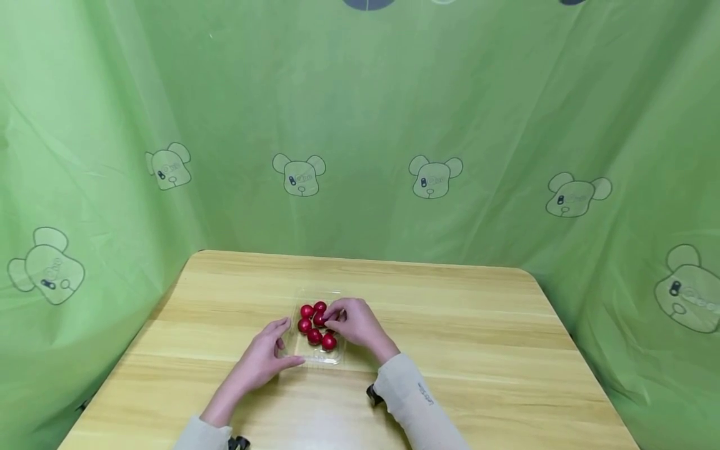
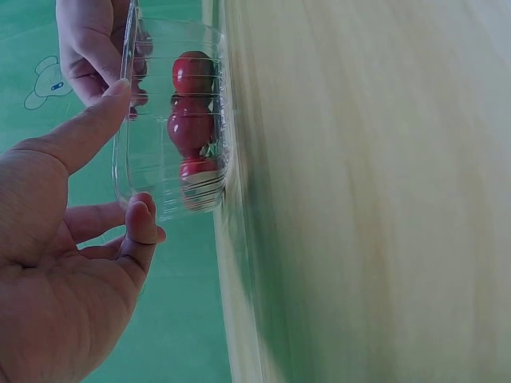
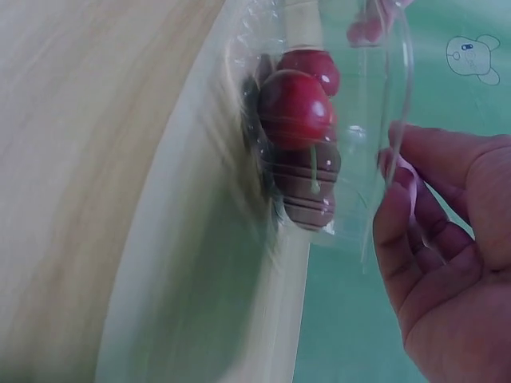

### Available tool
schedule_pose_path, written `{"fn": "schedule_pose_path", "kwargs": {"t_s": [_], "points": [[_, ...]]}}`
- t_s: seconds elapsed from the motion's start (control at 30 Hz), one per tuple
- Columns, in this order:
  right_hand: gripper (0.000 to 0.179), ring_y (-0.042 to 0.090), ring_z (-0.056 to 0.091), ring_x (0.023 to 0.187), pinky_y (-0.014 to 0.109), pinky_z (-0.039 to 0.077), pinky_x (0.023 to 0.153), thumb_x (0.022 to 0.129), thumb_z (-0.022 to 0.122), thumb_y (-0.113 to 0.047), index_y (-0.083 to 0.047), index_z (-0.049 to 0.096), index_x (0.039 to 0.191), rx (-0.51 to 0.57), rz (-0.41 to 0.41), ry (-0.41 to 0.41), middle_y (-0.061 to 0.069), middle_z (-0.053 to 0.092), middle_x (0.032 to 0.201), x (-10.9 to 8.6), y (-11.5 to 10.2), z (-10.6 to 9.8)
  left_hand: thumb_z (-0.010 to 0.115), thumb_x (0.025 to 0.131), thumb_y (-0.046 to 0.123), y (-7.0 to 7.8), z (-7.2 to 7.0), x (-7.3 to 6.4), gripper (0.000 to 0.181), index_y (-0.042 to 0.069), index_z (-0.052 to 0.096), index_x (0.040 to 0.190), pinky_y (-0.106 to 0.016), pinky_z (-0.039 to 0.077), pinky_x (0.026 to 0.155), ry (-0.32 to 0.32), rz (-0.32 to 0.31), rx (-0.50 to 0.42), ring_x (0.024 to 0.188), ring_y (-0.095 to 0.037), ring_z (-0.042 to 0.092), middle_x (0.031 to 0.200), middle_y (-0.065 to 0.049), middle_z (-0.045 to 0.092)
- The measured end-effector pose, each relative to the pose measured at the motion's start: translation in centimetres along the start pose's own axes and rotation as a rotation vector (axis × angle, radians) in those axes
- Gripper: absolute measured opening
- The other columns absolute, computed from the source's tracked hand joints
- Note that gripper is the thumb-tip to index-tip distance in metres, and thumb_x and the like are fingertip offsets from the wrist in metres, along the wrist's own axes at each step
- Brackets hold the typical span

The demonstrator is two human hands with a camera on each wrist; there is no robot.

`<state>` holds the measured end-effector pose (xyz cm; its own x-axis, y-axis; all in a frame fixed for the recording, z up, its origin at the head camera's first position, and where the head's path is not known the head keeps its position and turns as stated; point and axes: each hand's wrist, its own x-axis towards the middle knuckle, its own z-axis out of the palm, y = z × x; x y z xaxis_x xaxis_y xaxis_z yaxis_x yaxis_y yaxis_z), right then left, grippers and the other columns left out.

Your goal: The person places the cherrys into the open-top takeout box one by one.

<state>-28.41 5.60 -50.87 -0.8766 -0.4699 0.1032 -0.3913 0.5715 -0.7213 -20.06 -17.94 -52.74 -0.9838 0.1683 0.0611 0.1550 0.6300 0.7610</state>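
A clear plastic box stands on the table with several red cherries inside; one shows a thin green stem in the right wrist view. My left hand holds the box at its near left corner. Its thumb touches the rim, with the fingertips along another side. Over the box's right rim reaches my right hand, thumb and forefinger bent close together above a cherry. In the right wrist view its fingertips are at rim height; whether they pinch anything is hidden.
The wooden table extends on every side of the box. A green curtain with printed bear heads hangs behind the table and along both sides. Dark wrist straps show at the pale sleeves.
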Motion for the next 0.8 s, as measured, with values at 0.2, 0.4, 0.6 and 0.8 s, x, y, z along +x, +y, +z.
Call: {"fn": "schedule_pose_path", "kwargs": {"t_s": [0.2,0.4,0.6,0.8], "points": [[0.009,0.010,0.061,0.074,0.023,0.053,0.067,0.092,0.078,-0.013,-0.012,0.079,0.101,-0.007,0.021,0.033,-0.003,0.073,0.093,-0.5,0.7,-1.1,0.091,0.076,0.035,-0.1,0.0,-0.1,0.100,-0.004,0.041,0.154,-0.021,0.051,0.068,-0.001,-0.005,0.002,0.086,-0.013,0.055,0.158,-0.025,0.044],[0.009,0.009,0.060,0.074,0.024,0.054,0.068,0.093,0.078,-0.014,-0.012,0.079,0.102,-0.024,0.021,0.047,-0.004,0.074,0.094,-0.9,1.4,-1.9,0.091,0.076,0.034,-0.2,0.0,-0.1,0.100,-0.005,0.042,0.154,-0.021,0.051,0.069,0.003,-0.003,0.018,0.086,-0.014,0.056,0.157,-0.025,0.045],[0.010,0.010,0.061,0.075,0.023,0.054,0.067,0.093,0.077,-0.012,-0.012,0.079,0.102,-0.003,0.032,0.019,-0.004,0.073,0.093,-1.3,2.1,-1.9,0.091,0.076,0.034,-0.2,0.0,-0.1,0.100,-0.004,0.041,0.154,-0.021,0.051,0.070,0.000,-0.014,0.018,0.087,-0.016,0.057,0.159,-0.025,0.043],[0.008,0.012,0.061,0.073,0.023,0.054,0.065,0.092,0.078,-0.011,-0.013,0.079,0.100,0.007,0.026,0.030,-0.003,0.072,0.091,-1.5,2.2,-1.8,0.090,0.076,0.037,-0.1,0.1,-0.2,0.100,-0.004,0.042,0.154,-0.021,0.051,0.069,0.007,0.000,0.023,0.087,-0.015,0.056,0.158,-0.025,0.044]]}}
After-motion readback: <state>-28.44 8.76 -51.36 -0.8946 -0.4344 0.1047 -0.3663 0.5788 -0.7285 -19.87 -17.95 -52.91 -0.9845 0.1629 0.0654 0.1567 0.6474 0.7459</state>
